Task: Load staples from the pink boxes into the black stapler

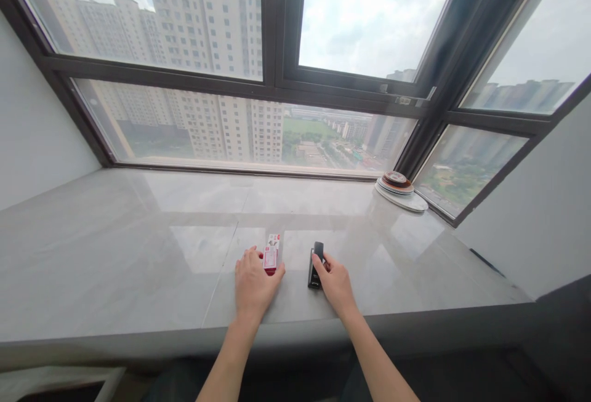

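My left hand point(257, 280) is closed around a small red-and-white box point(271, 253), with the thumb on its right side and the fingers on its left. The box is at the sill's surface and its print is too small to read. A black stapler point(316, 274) lies to the right of the box, its length pointing toward the window. My right hand point(334, 279) grips the stapler from the right, with the thumb on top. Part of its right side is hidden by the fingers. A gap separates the two hands.
Both hands are over a glossy grey marble-look window sill point(138, 266), whose front edge runs just before my wrists. A stack of round plates or mats point(401, 191) sits in the far right corner. Dark-framed windows point(272, 89) rise behind; a white wall point(521, 223) bounds the right.
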Motion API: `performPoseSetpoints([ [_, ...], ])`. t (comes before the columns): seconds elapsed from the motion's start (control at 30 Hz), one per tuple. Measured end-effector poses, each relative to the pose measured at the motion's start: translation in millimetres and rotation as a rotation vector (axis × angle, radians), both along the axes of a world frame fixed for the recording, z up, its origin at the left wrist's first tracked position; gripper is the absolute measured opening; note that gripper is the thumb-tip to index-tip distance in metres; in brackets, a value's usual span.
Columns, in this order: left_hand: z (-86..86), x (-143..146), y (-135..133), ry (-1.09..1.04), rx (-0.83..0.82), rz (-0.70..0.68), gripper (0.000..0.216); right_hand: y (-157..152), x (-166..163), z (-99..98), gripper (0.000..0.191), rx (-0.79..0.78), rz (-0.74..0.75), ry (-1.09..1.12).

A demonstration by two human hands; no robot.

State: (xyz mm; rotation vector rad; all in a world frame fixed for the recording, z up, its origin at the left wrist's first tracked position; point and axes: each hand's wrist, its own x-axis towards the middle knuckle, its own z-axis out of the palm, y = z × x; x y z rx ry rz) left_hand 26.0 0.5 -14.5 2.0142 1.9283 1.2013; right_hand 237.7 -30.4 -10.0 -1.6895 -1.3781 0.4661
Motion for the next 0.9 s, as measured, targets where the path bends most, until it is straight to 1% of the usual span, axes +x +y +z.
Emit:
performPoseSetpoints([
  [0.07,1.0,1,-2,0.007,0.001,0.018,0.04,-5,3,-0.5,0.057,-0.002,0.007,0.006],
  [0.13,0.1,-7,-1,0.002,0.005,0.028,0.039,-7,2,0.0,0.058,0.0,0.0,-0.003],
  [0.23,-1.5,-34,8,0.039,0.002,0.081,0.04,-6,0,1.6,0.059,0.009,-0.004,-0.012],
  [0.37,1.3,-74,30,0.152,-0.057,0.178,0.038,-7,0,2.7,0.058,0.007,0.023,0.002],
  [0.43,5.0,-85,39,0.181,-0.073,0.192,0.038,-7,0,2.4,0.059,0.002,0.027,0.012],
  [0.5,9.3,-90,41,0.17,-0.058,0.177,0.038,-8,0,2.0,0.06,0.001,0.028,0.019],
  [0.6,12.3,-94,32,0.129,-0.005,0.173,0.038,-8,0,1.7,0.062,0.001,0.027,0.02],
  [0.7,7.4,-108,16,0.137,0.021,0.242,0.037,-8,0,1.4,0.062,0.001,0.026,0.022],
  [0.77,1.9,-122,7,0.167,-0.012,0.264,0.035,-7,0,1.0,0.062,0.002,0.019,0.028],
  [0.83,-1.1,-131,0,0.196,-0.067,0.254,0.033,-6,1,0.3,0.064,0.003,0.004,0.033],
  [0.9,1.3,-130,-6,0.203,-0.084,0.254,0.034,-6,1,-0.3,0.068,0.005,-0.008,0.036],
])
